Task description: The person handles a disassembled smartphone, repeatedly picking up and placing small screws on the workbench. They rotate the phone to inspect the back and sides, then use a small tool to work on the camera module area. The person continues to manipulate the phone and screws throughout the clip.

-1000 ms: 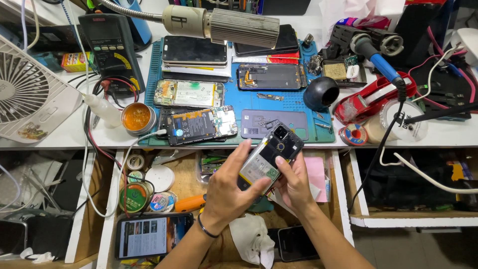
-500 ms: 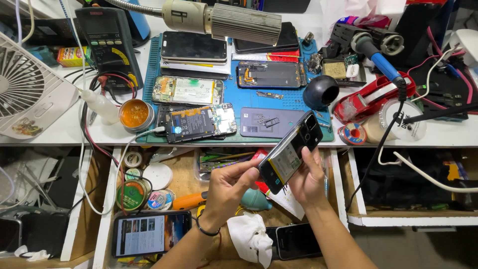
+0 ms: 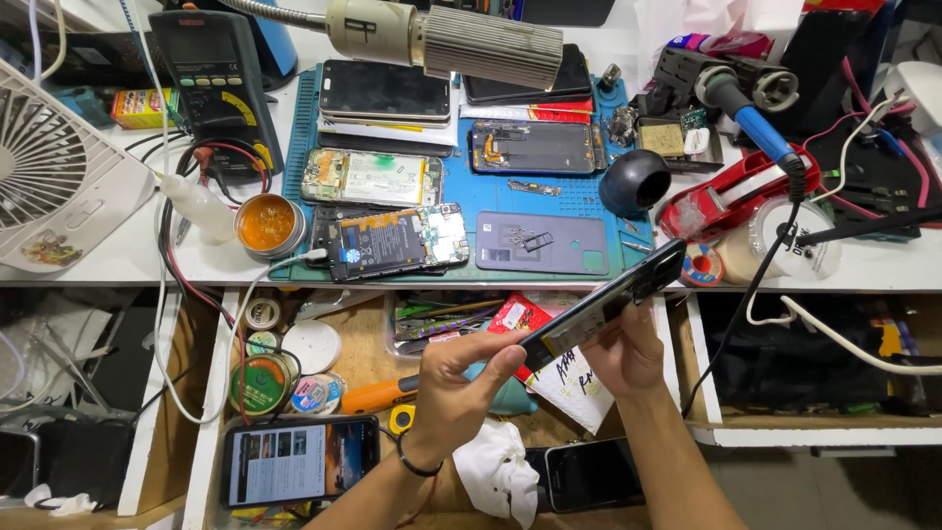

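Observation:
Both my hands hold a dark phone [image 3: 608, 299] over the open drawer, tilted almost edge-on to me with its camera end pointing up right. My left hand [image 3: 461, 388] pinches the lower end between thumb and fingers. My right hand [image 3: 628, 353] supports it from underneath, near the middle. A white paper note [image 3: 574, 388] hangs below the phone. Just beyond lies a blue work mat [image 3: 471, 201] with several opened phones and a grey back cover [image 3: 540, 242].
The wooden drawer [image 3: 373, 324] below holds tape rolls, a lit phone [image 3: 299, 459], an orange-handled tool, a white cloth [image 3: 496, 471] and a dark phone [image 3: 594, 474]. On the bench stand a white fan [image 3: 59, 177], a multimeter [image 3: 211, 83], a flux tin [image 3: 265, 224], a lamp head [image 3: 446, 39] and a soldering iron [image 3: 751, 108].
The phone has been turned from face-on to nearly edge-on and shifted right and up. My hands moved right with it, the left sliding to the lower end.

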